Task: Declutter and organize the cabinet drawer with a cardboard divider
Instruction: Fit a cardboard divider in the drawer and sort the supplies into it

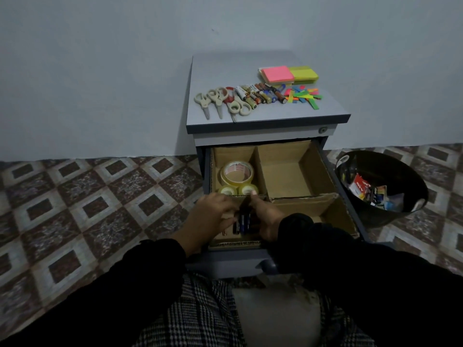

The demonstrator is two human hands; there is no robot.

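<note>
We can't read the batteries [241,222] under both hands; bin [380,186] contents blurred, cabinet drawer [360,221] front hidden by sleeves.

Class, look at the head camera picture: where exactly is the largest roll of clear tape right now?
The largest tape roll sits in the drawer's rear-left cardboard compartment, just behind two smaller tape rolls.

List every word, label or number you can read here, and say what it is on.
None can be read.
Large tape roll: reddish print on the core, blurred.
Red and white packet in the bin: white marks, unreadable.
Batteries on the cabinet top: labels too small.
</note>
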